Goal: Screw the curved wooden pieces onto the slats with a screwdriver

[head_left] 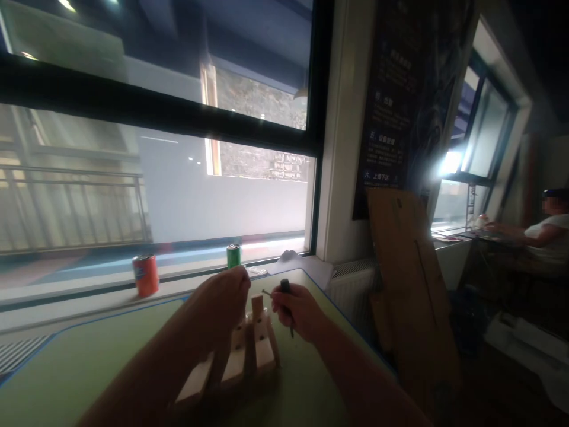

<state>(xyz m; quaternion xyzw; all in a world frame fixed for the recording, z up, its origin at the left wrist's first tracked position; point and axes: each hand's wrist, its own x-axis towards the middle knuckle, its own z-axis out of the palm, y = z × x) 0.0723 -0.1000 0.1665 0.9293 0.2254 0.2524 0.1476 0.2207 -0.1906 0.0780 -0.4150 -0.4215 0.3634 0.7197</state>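
Observation:
My right hand [299, 309] is closed around a dark, rod-like tool [285, 287]; its thick black end sticks up above the fingers and a thinner end points down. A thin screw-like metal piece [266, 292] pokes out leftward from the fingertips. My left hand [231, 296] is curled over the left side of a slatted wooden piece [264, 351], and what its fingers hold is hidden. This wooden piece has pale slats with dark round holes, and a short block [257, 305] stands up at its far end. It rests on the green table, partly behind my left forearm.
A red can [146, 276] and a green can [233, 256] stand along the windowsill. White paper or cloth [297, 264] lies beyond the table [133, 332] edge. Right of the table are a radiator [353, 290] and leaning cardboard [413, 284]. A person [549, 237] sits far right.

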